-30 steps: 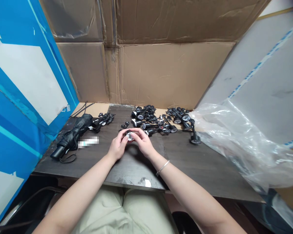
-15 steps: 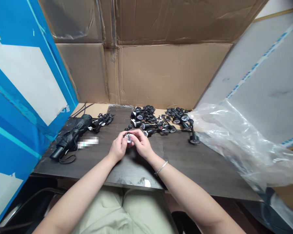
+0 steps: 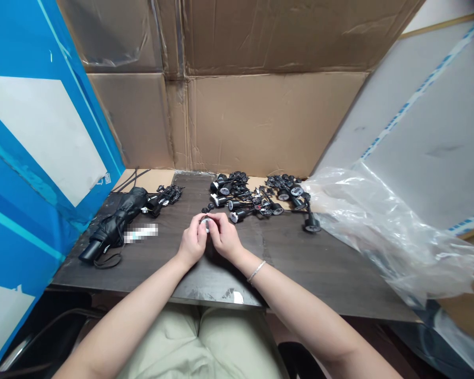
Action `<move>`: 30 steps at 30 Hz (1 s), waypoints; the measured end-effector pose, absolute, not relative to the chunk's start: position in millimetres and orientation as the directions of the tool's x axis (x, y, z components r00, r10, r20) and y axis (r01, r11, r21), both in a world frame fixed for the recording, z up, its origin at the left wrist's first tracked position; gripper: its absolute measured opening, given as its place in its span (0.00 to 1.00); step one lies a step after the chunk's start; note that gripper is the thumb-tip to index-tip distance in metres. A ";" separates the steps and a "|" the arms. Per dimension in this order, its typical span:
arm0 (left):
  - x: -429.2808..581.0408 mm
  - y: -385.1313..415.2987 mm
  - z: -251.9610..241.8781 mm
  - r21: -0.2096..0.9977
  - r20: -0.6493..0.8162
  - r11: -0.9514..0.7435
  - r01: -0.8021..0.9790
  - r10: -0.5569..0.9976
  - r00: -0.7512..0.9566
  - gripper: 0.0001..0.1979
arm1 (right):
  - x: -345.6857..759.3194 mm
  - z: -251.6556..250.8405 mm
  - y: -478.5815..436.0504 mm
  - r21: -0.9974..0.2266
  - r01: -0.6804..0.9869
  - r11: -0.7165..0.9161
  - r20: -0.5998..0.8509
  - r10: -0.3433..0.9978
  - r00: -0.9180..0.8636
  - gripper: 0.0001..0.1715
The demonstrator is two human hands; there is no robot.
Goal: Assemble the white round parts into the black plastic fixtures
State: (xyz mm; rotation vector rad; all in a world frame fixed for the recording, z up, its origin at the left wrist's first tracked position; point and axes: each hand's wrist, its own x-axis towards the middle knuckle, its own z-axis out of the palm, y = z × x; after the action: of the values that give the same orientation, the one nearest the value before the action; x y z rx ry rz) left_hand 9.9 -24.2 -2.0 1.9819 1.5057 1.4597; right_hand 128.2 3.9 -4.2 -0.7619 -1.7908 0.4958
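While a person sits at a dark table (image 3: 300, 268), the left hand (image 3: 191, 243) and the right hand (image 3: 225, 238) meet near the middle of the table and hold a small round part (image 3: 206, 224) up between them. The part looks black and white, and the hands hide most of it. The fingers (image 3: 196, 226) of both hands are closed and curl around it, gripping it from each side. A thin silver bracelet (image 3: 256, 271) sits on the right wrist. Toward the far edge of the table, just past the hands, lie piles of black parts (image 3: 240, 196), and a few tiny black bits (image 3: 208, 208) lie closest to the fingers. One black part with a round foot (image 3: 312, 223) stands up at the right of the piles. Near the left end of the table are a folded black umbrella (image 3: 114, 223), a blurred patch (image 3: 141, 232), and a small black pile (image 3: 164, 196). A clear plastic bag (image 3: 379, 231) lies at the right end, a cardboard wall (image 3: 260, 123) stands behind the table, and a blue board (image 3: 35, 131) stands at its left.
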 end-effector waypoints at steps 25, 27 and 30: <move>6.3 -24.7 -1.8 0.779 0.553 -0.513 0.361 0.833 -0.009 0.26 | 134.6 1.3 -1.0 -0.729 0.075 0.680 0.632 0.711 -0.309 0.20; 6.3 -24.9 -1.3 0.780 0.554 -0.512 0.359 0.833 -0.015 0.26 | 134.6 2.5 -1.5 -0.740 0.061 0.670 0.625 0.717 -0.309 0.21; 6.7 -24.8 -0.6 0.795 0.526 -0.477 0.373 0.850 -0.033 0.26 | 134.9 4.3 -2.0 -0.754 0.054 0.655 0.610 0.728 -0.311 0.21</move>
State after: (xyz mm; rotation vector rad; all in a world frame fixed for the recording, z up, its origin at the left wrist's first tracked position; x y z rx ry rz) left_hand 6.7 -24.8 -0.6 1.8302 1.2827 1.5235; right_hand 134.9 -2.0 4.3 -0.6296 -1.7782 0.7698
